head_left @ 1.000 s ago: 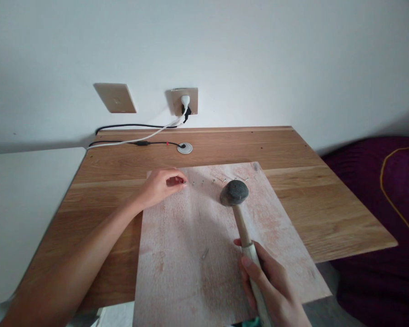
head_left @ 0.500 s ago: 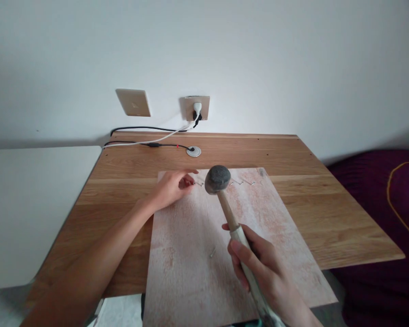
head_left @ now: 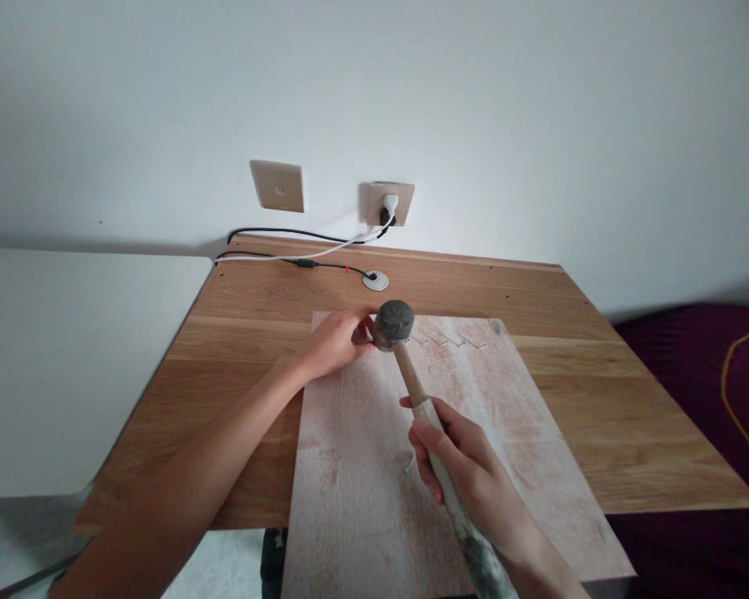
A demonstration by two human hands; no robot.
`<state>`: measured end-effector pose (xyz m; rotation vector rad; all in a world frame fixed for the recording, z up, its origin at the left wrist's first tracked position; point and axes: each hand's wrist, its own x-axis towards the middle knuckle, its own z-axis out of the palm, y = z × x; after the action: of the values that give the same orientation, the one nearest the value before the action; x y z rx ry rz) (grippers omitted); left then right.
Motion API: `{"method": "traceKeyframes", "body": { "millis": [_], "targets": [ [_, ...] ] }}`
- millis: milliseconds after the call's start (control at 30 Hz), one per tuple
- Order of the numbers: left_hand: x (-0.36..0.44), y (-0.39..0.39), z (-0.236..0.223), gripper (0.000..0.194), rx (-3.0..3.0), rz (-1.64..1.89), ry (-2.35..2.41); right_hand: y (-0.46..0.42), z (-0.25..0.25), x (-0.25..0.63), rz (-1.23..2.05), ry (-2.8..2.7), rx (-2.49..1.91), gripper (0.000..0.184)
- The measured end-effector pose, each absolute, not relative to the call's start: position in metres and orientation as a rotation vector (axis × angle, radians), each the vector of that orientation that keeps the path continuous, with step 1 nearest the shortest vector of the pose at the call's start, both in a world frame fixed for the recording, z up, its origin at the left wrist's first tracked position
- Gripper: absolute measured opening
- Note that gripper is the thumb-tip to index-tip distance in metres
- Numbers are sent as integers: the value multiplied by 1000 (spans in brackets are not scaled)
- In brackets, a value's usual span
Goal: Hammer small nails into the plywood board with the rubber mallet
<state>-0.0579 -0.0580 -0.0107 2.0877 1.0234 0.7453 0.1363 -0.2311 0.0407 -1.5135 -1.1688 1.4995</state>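
Observation:
A pale wooden board (head_left: 487,433) lies on a wooden desk (head_left: 250,349). My right hand (head_left: 468,470) is closed round the wooden handle of a mallet with a dark rubber head (head_left: 393,324). The head sits at the board's far edge, right beside my left hand (head_left: 340,339). The left fingers are pinched together just left of the head; what they hold is hidden. A row of small nails (head_left: 453,341) stands in the board to the right of the head. One loose nail (head_left: 408,464) lies on the board near my right hand.
A wall socket (head_left: 388,204) with white and black plugs sits behind the desk; cables (head_left: 300,256) run to a round grommet (head_left: 375,280). A white surface (head_left: 68,358) adjoins the desk's left side. Dark purple fabric (head_left: 699,391) lies to the right.
The mallet head has swung left along the nail row and down until it sits against my left fingers. My left hand stayed at the board's far edge. The view shifted left.

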Motion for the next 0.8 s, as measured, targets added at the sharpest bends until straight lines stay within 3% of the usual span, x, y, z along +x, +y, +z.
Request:
{"method": "traceKeyframes", "body": {
  "millis": [233, 500, 800],
  "targets": [
    [-58, -58, -14, 46, 2056, 765, 989, -237, 40, 136, 1455, -1175, -1552, 62],
    [-57, -59, -13, 29, 2061, 776, 997, -239, 38, 131, 1468, -1164, -1553, 65],
    [-57, -58, -13, 53, 2064, 781, 1000, -238, 39, 131, 1474, -1119, -1529, 67]
  ]
}}
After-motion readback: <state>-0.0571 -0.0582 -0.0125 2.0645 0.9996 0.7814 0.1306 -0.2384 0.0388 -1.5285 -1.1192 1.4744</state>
